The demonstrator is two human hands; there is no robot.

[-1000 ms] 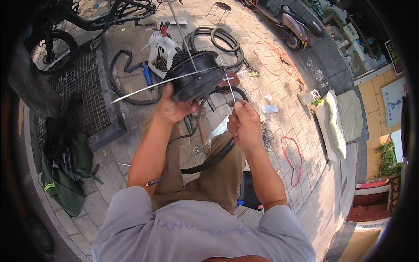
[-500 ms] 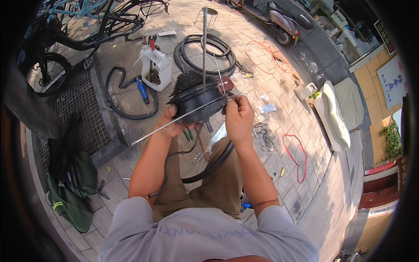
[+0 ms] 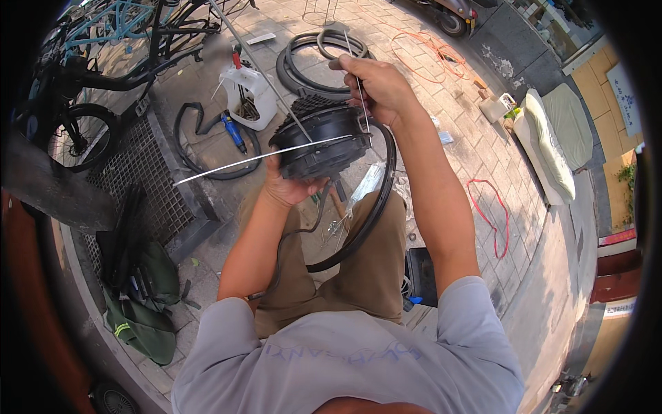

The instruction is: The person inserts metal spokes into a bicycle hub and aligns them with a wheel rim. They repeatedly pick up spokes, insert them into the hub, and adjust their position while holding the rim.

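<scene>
My left hand [image 3: 289,188] grips a round black hub motor [image 3: 321,141] from below and holds it up over my lap. Thin silver spokes [image 3: 255,159] stick out of the hub to the left and upward. My right hand [image 3: 376,83] is raised above the hub and pinches the top of one upright spoke [image 3: 363,103] that runs down into the hub's right side. A black wheel rim [image 3: 369,214] leans across my knees under the hub.
Black tyres [image 3: 310,62] lie on the paving behind the hub. A white plastic container [image 3: 247,96] and a blue-handled tool [image 3: 233,132] sit to the left, near a metal grate [image 3: 138,179] and parked bicycles [image 3: 103,62]. A green bag [image 3: 141,303] lies lower left, a red cord [image 3: 493,221] right.
My right hand has risen from the hub's rim, drawing a spoke upward. The hub has turned slightly in my left hand. The view has shifted down toward my lap.
</scene>
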